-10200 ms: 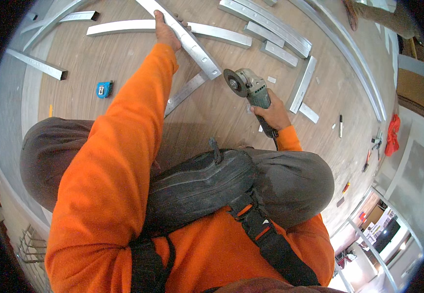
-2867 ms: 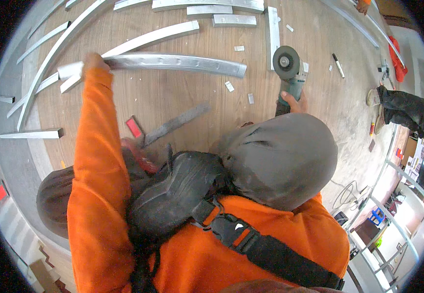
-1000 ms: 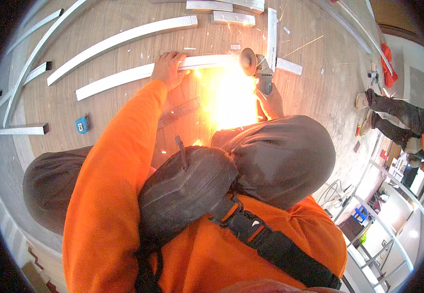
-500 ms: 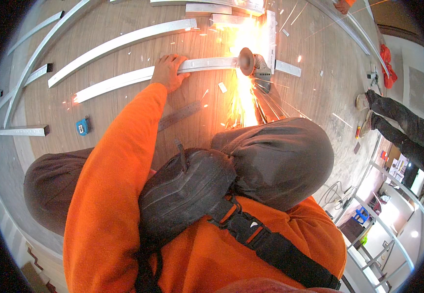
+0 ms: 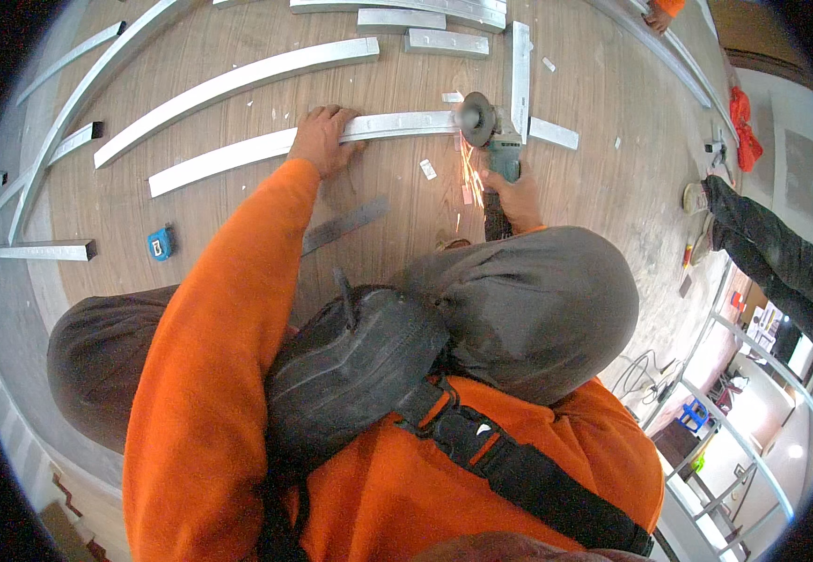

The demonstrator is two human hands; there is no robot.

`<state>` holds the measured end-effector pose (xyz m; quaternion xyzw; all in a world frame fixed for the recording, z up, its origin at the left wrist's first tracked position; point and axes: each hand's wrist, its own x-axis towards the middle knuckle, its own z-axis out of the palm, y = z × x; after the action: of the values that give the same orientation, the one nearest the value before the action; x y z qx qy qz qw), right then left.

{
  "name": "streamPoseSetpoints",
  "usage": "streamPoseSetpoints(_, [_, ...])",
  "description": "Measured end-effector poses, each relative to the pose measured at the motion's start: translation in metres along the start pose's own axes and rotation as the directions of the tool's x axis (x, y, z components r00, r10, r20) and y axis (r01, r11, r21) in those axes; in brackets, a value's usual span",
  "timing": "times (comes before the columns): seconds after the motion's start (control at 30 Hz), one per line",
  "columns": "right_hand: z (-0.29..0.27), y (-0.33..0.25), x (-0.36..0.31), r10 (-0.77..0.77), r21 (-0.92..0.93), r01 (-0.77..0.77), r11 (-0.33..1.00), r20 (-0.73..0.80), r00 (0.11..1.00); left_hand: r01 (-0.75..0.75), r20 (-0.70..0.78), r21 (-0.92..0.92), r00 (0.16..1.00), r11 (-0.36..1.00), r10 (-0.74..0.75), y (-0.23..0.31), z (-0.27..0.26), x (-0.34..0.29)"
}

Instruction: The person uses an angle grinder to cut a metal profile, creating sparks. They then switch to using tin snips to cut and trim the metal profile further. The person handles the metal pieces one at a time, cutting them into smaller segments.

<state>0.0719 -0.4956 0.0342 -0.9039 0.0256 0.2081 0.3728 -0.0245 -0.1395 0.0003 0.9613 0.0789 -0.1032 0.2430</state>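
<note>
R of ctr: R hand [image 5: 519, 199] grips the grinder [image 5: 505, 161], its disc [image 5: 477, 118] at the R end of a metal profile [image 5: 224, 166] lying across upper ctr of frame; thin sparks [image 5: 470, 173] fall below. L hand [image 5: 322, 140] clasps the profile approx. mid-length, on the floor [image 5: 116, 206]. Step looks like cutting that end. Next move prob. calls for steady L hold, disc kept straight. Beyond, frame top: short metal lengths [image 5: 446, 43]; co-worker's hand [image 5: 657, 17] upper R.
</note>
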Motion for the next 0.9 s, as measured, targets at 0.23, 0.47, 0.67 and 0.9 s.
streamPoseSetpoints(0.23, [-0.019,0.011,-0.007,-0.031,0.177,0.037,0.984,-0.035,0.999,-0.001,0.076,-0.070,0.997,0.998,0.006,-0.016,-0.018,0.014])
streamPoseSetpoints(0.47, [-0.032,0.015,-0.007,-0.034,0.175,0.039,0.984,-0.029,0.999,-0.051,0.118,-0.106,0.991,0.993,0.064,-0.033,-0.014,0.033])
streamPoseSetpoints(0.67, [-0.032,0.024,0.000,-0.049,0.171,0.054,0.984,-0.030,0.998,-0.077,0.268,-0.033,0.960,0.996,0.083,-0.021,-0.045,0.027])
streamPoseSetpoints(0.9, [-0.037,0.014,0.003,-0.029,0.263,0.022,0.964,0.021,0.999,-0.198,0.255,0.408,0.962,0.891,0.097,-0.020,-0.077,0.020])
